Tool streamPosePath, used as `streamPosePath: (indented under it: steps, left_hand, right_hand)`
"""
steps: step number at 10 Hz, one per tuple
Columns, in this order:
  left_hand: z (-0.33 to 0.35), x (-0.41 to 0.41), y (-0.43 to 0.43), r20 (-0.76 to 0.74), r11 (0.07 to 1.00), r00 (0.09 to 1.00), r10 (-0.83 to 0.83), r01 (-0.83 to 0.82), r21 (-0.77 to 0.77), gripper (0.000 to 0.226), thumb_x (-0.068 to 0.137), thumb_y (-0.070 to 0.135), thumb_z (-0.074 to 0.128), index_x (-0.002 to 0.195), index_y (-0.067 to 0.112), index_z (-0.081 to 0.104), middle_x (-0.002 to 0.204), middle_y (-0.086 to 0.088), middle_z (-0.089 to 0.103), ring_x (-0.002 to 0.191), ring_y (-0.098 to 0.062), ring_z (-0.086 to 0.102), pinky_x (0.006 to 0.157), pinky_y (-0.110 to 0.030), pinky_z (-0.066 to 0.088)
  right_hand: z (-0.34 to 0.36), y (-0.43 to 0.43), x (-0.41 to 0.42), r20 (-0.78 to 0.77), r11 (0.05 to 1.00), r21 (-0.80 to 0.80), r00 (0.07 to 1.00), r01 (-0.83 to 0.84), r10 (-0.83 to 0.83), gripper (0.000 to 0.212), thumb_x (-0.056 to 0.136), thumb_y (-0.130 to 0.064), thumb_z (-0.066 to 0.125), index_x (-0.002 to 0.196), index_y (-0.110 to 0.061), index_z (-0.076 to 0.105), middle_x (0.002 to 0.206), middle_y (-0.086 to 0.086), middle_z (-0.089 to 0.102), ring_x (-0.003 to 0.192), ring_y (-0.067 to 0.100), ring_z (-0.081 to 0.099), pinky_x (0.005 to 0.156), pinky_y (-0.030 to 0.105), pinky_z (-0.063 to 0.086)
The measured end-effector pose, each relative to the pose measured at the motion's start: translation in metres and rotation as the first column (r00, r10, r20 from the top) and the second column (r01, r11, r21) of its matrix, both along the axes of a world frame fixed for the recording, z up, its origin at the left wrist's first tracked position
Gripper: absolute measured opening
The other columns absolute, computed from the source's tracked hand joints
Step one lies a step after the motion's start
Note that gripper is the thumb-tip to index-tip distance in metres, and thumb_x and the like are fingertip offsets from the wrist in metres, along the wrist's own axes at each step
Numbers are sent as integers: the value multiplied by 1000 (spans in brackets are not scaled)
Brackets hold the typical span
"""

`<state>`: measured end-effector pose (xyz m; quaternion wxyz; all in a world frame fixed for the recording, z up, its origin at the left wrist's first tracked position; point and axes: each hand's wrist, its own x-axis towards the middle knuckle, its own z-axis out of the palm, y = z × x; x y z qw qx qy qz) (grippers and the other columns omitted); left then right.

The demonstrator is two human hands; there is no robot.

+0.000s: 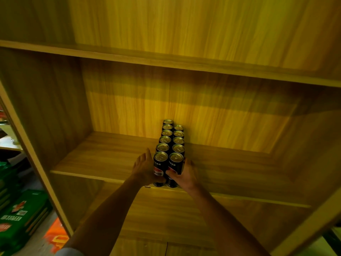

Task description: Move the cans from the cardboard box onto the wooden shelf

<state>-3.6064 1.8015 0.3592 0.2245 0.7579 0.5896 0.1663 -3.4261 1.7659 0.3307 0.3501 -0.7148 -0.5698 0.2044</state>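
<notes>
Two files of cans (172,137) stand on the shelf (103,159), running away from the hands toward the back panel, the far-left file one can longer. The left hand (144,169) lies flat against the outer side of the left can (160,168), fingers apparently straight; how its thumb lies is unclear. The right hand (185,175) grips the right can (176,166), thumb across its front and fingers behind. Both cans stand upright at the shelf's front edge, touching each other. Judged by appearance, such cans are rigid, smooth and slippery, moderately heavy if full, and dent under a hard squeeze; the mid-wall is the best place to hold. Just beyond the fingertips, the next cans limit any push. Bare shelf flanks both hands, and an upper board (166,60) lies well above. Green cartons (20,217) sit far below the left hand. The cardboard box is out of view.
</notes>
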Motion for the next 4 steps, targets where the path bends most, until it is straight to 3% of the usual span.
streamPosePath:
  steps: [1,2,3,4]
  left_hand:
    - [2,-3,-1,-66,999,998,5,-3,35,154,55,58,90,156,5,-14,167,-17,2,154,-38,1,124,-55,12]
    - [4,-6,-4,-153,998,988,-8,17,57,157,54,64,87,155,4,-17,166,-20,-8,153,-40,-8,124,-58,3]
    - [3,-14,-7,-280,995,959,-42,66,79,157,55,73,81,155,5,-19,165,-22,-16,152,-42,-16,123,-60,-1]
    - [6,-23,-13,-381,990,921,-85,121,73,155,57,79,75,154,8,-22,164,-22,-21,151,-42,-19,122,-62,-1]
  right_hand:
    - [3,-6,0,105,999,-18,994,-33,34,104,59,-75,73,140,-18,40,136,5,55,126,28,55,98,48,51]
    - [19,-22,-4,216,996,-34,973,-77,82,106,69,-65,78,149,-16,31,145,8,45,135,30,43,108,46,40]
    - [22,-29,0,324,992,-79,938,-103,123,123,69,-70,75,157,-13,10,162,13,22,149,35,23,118,53,28]
    - [29,-40,2,379,966,-240,907,-94,182,129,73,-73,70,159,-16,-7,167,16,-4,154,36,-1,123,58,11]
